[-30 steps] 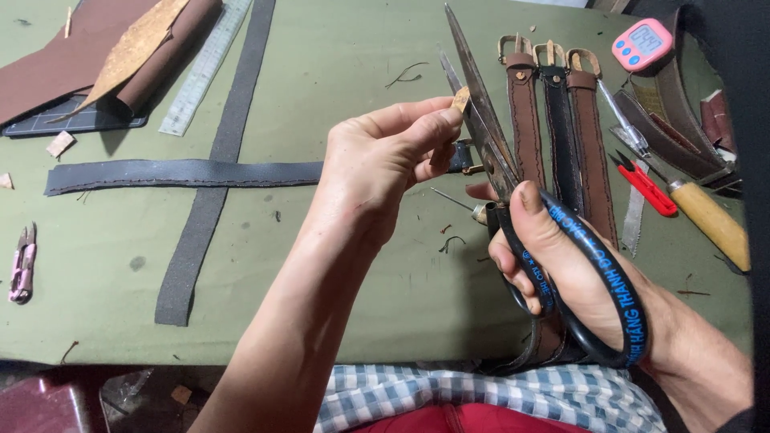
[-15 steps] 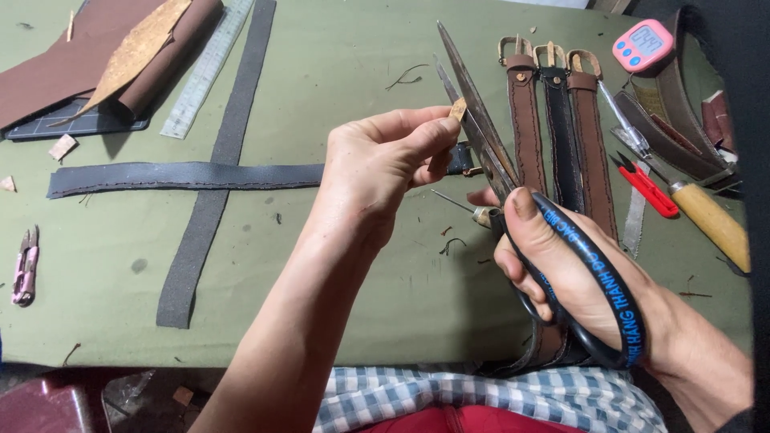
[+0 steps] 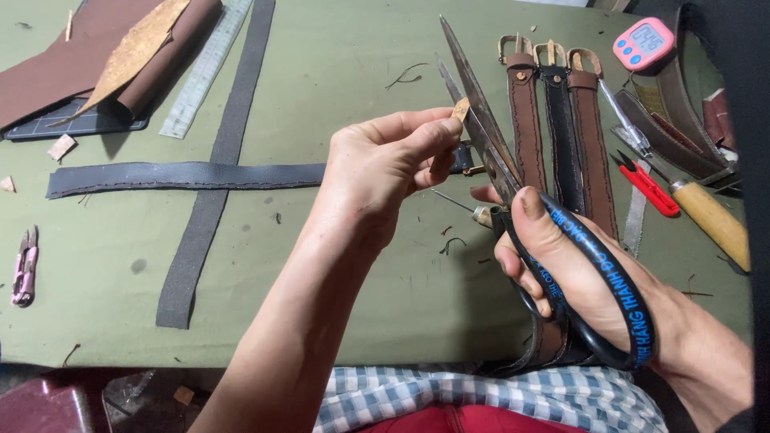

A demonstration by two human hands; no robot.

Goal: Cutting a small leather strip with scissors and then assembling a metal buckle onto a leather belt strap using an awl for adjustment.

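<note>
Trimming a leather end with shears, centre of frame.

I see my left hand (image 3: 385,164) pinching a small tan leather tip (image 3: 460,109) between thumb and forefinger, touching the blades of the large scissors (image 3: 513,192). My right hand (image 3: 585,281) has its fingers curled through the black handles. Three belt straps (image 3: 557,120) lie at upper right on the green table (image 3: 337,56).

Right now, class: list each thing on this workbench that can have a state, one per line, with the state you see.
Scissors: blades open, held in the right hand.
Small tan leather scrap: pinched by the left hand, against the blades.
Three buckled straps: lying flat, side by side.
Brown leather roll: partly rolled.
Red snips: lying on the table, untouched.
Pink snips: lying near the table edge.
</note>
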